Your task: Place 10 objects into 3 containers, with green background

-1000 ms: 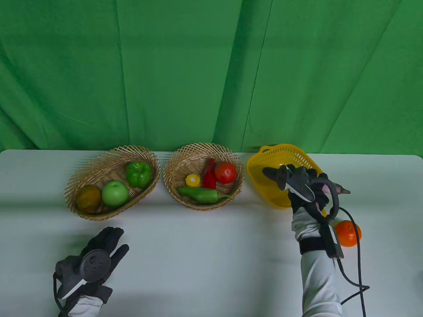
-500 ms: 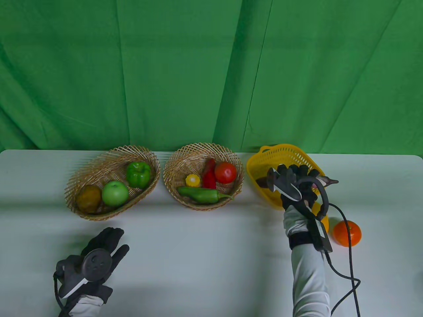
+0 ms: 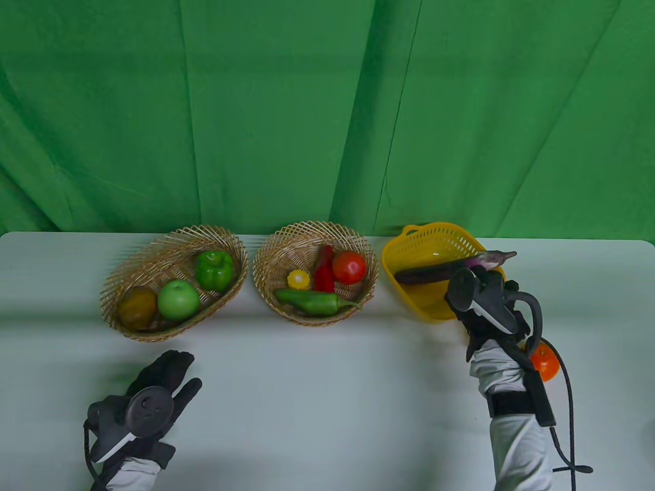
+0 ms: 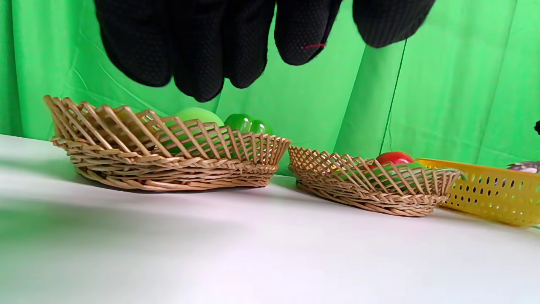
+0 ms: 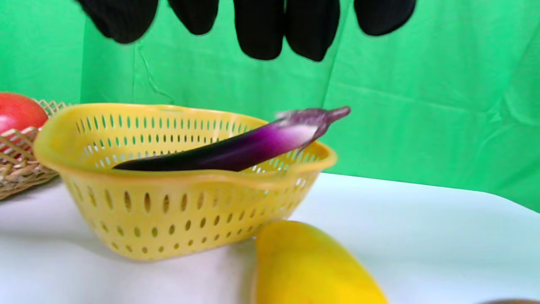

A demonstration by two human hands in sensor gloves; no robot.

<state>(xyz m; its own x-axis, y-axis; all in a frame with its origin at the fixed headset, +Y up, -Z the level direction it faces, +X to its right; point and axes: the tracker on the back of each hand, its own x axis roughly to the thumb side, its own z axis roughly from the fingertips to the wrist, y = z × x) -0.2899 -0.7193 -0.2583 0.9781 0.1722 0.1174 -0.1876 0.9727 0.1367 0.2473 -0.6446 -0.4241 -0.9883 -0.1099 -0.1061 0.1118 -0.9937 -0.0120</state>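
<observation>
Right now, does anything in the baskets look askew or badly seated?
Yes: the eggplant lies slanted in the yellow basket, its stem end propped on the rim and poking out past it, rather than lying flat inside.

Creased green backdrop cloth (image 3: 286,112), white table (image 3: 317,399), soft shadows

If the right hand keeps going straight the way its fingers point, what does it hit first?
Probably the near rim of the yellow basket, just ahead of the right hand; higher up, it would meet the eggplant lying across it. Depth is uncertain.
</observation>
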